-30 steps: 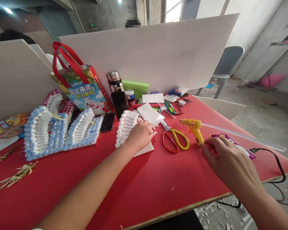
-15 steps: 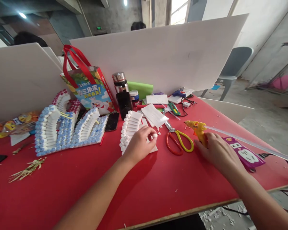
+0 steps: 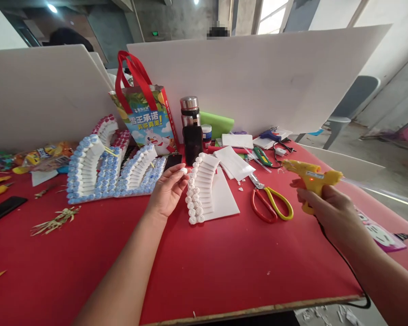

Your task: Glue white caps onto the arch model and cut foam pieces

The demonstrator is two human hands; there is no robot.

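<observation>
Glue gun [image 3: 313,179], three o'clock from the white model [image 3: 204,181], looks light, stiff, best held as the right hand [image 3: 331,210] clasps its handle [image 3: 308,208], left hand [image 3: 166,192] pinching a white piece [image 3: 185,170]

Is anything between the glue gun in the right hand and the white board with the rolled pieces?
The scissors lie on the table between the glue gun and white board; nothing visible stands above them.

The worktop [image 3: 204,271] is red. The glue gun [image 3: 313,179] at right is yellow; the pliers [image 3: 264,189] are mostly red and yellow. The middle model [image 3: 204,185] is white, the left model [image 3: 91,165] blue and white.
</observation>
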